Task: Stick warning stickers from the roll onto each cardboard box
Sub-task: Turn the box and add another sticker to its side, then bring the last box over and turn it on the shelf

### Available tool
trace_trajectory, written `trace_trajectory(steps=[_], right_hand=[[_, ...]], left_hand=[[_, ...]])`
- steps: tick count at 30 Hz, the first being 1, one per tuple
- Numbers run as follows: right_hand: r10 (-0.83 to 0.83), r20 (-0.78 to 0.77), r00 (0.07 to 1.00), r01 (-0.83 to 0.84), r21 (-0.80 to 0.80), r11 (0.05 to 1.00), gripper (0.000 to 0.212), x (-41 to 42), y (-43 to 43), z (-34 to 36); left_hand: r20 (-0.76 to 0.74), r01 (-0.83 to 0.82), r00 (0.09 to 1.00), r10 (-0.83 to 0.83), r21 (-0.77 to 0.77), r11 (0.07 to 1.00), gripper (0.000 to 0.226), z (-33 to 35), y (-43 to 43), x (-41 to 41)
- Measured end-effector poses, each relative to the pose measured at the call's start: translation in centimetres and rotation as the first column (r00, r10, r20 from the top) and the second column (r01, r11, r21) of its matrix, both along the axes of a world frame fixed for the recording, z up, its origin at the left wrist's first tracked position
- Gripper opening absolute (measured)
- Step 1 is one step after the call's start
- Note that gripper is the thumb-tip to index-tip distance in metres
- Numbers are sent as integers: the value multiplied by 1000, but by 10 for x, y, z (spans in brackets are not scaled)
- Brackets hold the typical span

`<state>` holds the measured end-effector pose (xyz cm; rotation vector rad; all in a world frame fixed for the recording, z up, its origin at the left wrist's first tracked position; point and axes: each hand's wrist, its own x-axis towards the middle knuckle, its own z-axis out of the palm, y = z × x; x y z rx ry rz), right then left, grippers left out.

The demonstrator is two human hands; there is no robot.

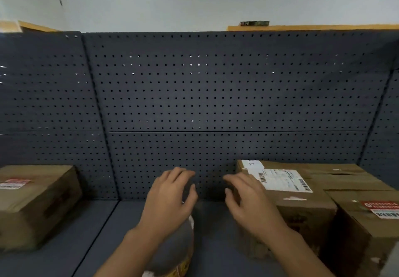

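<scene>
Since left hand (170,199) and right hand (248,201) hover lower centre, grip apart, empty, mid-right cardboard box (302,205) could stay unstickered.

Packing or shipping workstation, by the look of it. Dark pegboard panels (216,95) wall in my dark surface (95,233) at the back and on both sides. 3 cardboard boxes stand on it; the right rear box (302,192) bears a barcoded shipping label (282,179).

Left hand (170,199) and right hand (248,201) hovering, fingers loosely curled; sticker roll (172,253) sitting under left wrist; left box (36,201), right box (302,197) flanking.
</scene>
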<state>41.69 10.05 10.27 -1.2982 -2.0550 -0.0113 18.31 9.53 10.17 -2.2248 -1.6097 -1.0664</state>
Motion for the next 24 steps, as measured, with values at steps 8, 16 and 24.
trace_trajectory(steps=[8,16,24], right_hand=[[96,52,994,-95,-10,995,41,-86,2,-5],[183,53,982,-183,-10,983,37,-184,9,-12],[286,81,955,-282,-55,958,38,-283,16,-21]], left_hand=[[-16,-157,987,157,28,987,40,-7,-28,-90],[-53,-323,944,325,42,946,37,-6,-53,-194],[-58,-458,888,457,-11,889,34,-20,-74,-302]])
